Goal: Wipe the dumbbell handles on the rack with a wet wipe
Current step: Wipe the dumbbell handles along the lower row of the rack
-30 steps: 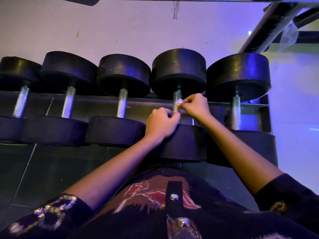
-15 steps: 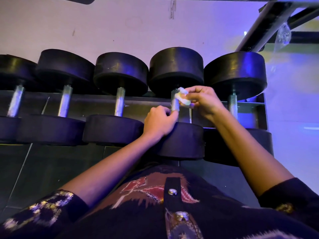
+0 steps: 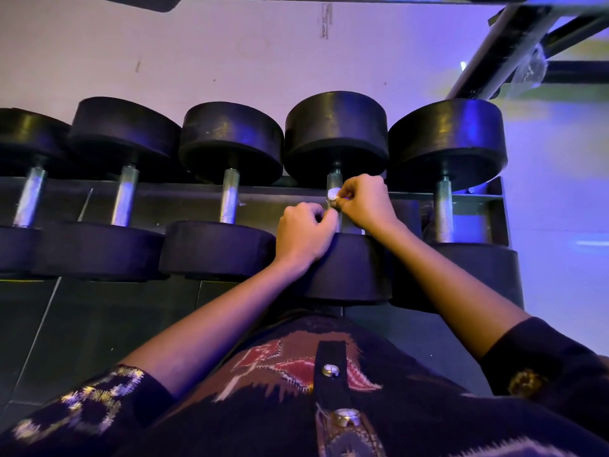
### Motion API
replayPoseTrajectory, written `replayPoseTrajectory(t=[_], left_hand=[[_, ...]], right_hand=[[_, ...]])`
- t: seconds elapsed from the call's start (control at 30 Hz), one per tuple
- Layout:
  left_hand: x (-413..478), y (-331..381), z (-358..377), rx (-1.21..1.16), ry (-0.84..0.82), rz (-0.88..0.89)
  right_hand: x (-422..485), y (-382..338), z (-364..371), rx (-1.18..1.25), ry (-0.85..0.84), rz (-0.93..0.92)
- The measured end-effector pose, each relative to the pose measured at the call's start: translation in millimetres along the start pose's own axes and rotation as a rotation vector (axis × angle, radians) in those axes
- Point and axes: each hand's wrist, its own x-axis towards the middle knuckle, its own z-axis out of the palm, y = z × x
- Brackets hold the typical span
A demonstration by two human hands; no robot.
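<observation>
While right hand (image 3: pixel 365 202) pinches wet wipe (image 3: pixel 333 193) on handle (image 3: pixel 333 180), left hand (image 3: pixel 304 230) curled, grip unclear

Knurled, bright metal dumbbell handles (image 3: pixel 229 196) meet matt black rubbery heads (image 3: pixel 336 127), and the wet wipe (image 3: pixel 333 193) looks soft, white cloth.

A gym: black dumbbells (image 3: pixel 230 192) lined on a rack (image 3: pixel 491 206).

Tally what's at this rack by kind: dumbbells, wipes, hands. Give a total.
Dumbbells: 5, leftmost partly cut off
Wet wipe: 1
Hands: 2, left hand and right hand
Total: 8
</observation>
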Motion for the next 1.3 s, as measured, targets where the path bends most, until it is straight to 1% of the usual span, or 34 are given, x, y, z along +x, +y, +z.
replayPoseTrajectory(t=[0.07,0.13,0.17,0.23,0.27,0.3,0.37,0.43,0.5,0.57,0.77,0.83,0.87,0.97,1.03,1.17,1.3], left_hand=[[0,-2,2,-0.045,0.051,-0.018],[1,-3,3,-0.062,0.071,-0.042],[1,-3,3,-0.063,0.069,-0.050],[0,-1,2,-0.049,0.058,-0.059],[0,0,2,-0.041,0.054,-0.060],[0,0,2,-0.038,0.051,-0.062],[2,-2,3,-0.043,0.051,-0.077],[3,-3,4,-0.046,0.051,-0.086],[3,-3,4,-0.037,0.039,-0.087],[3,-2,4,-0.033,0.027,-0.087],[4,-1,3,-0.014,0.016,-0.098],[3,0,3,-0.004,0.009,-0.096],[3,0,3,0.001,0.007,-0.096],[4,-1,3,0.014,0.000,-0.092],[4,-1,4,0.023,0.002,-0.084],[3,0,3,0.030,0.003,-0.081],[3,0,2,0.037,-0.001,-0.087]], right_hand=[[0,-2,-5,0.026,-0.021,0.010],[-1,-3,-9,0.050,-0.081,0.020],[-2,-3,-10,0.066,-0.141,0.022],[-3,-2,-11,0.176,-0.284,0.037],[-2,-1,-12,0.238,-0.315,0.049],[2,-1,-12,0.268,-0.296,0.058],[14,-3,-14,0.246,-0.152,0.067],[23,-6,-15,0.155,-0.015,0.060],[27,-8,-14,0.071,0.030,0.045],[25,-8,-11,0.037,0.006,0.027],[-9,-2,-8,-0.007,-0.144,-0.014],[-11,0,-10,0.015,-0.167,-0.022],[-8,0,-12,0.058,-0.137,-0.017],[10,-4,-19,0.138,0.062,0.000],[20,-6,-18,0.123,0.100,0.006],[17,-4,-8,0.073,0.016,0.058],[-6,9,-4,0.041,-0.133,0.131]])
